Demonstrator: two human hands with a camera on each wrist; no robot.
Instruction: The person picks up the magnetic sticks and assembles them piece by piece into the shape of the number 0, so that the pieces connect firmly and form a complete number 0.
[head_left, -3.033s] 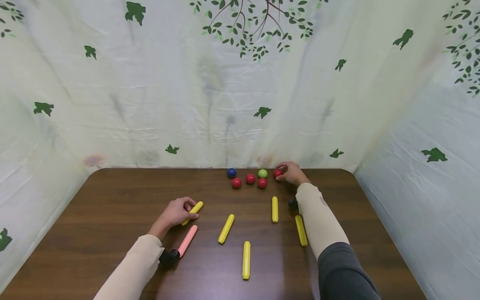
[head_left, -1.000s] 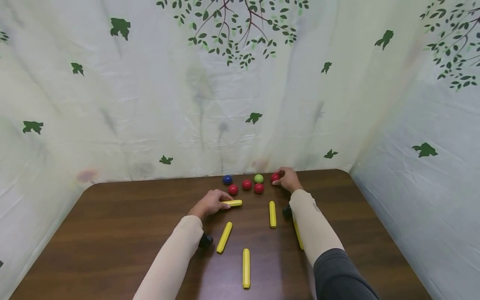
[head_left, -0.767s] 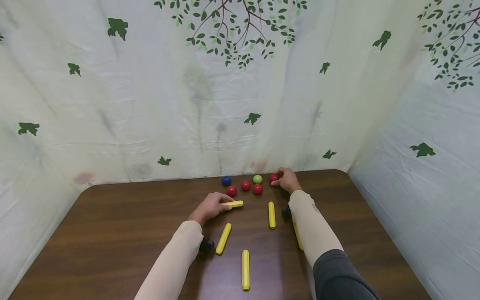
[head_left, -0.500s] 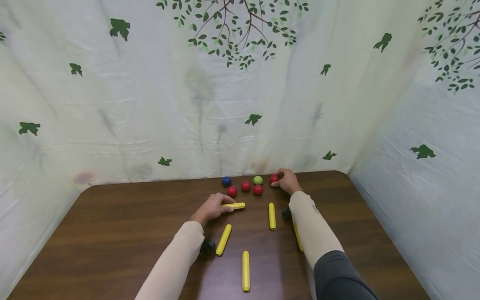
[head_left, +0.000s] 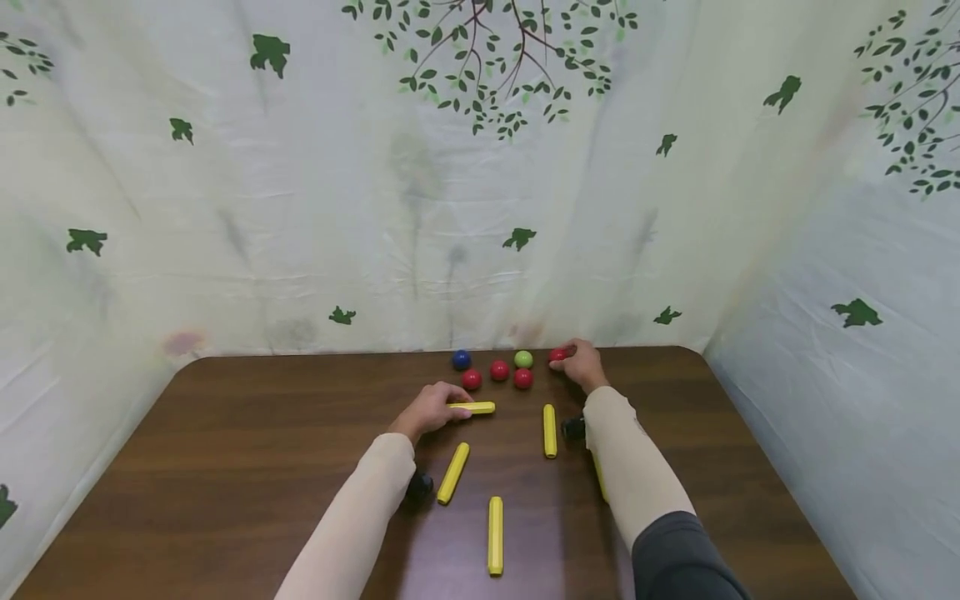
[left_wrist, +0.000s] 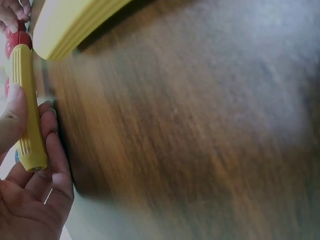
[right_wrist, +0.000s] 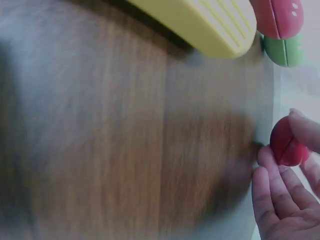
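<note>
My left hand [head_left: 437, 408] pinches a ribbed yellow stick [head_left: 482, 407] between thumb and fingers, lying crosswise just in front of the balls. In the left wrist view the thumb presses one side of this yellow stick [left_wrist: 31, 120], with fingers behind it. At the table's far edge my right hand [head_left: 585, 367] holds a red ball [head_left: 557, 354]. The right wrist view shows this red ball [right_wrist: 286, 144], with a seam across it, between thumb and fingers. To its left sit a green ball [head_left: 522, 359], a blue ball [head_left: 461, 360] and several red balls [head_left: 499, 371].
More yellow sticks lie on the brown table [head_left: 247, 467]: one upper right [head_left: 550, 432], one angled stick [head_left: 453, 473] and one near stick [head_left: 496, 536]. Another yellow stick [head_left: 599, 477] is partly behind the right sleeve. A printed white curtain [head_left: 420, 208] stands behind the table.
My left hand has carried the yellow stick right and away from me, turning it crosswise before the balls. My right hand stays at the red ball. The pink stick is now hidden.
</note>
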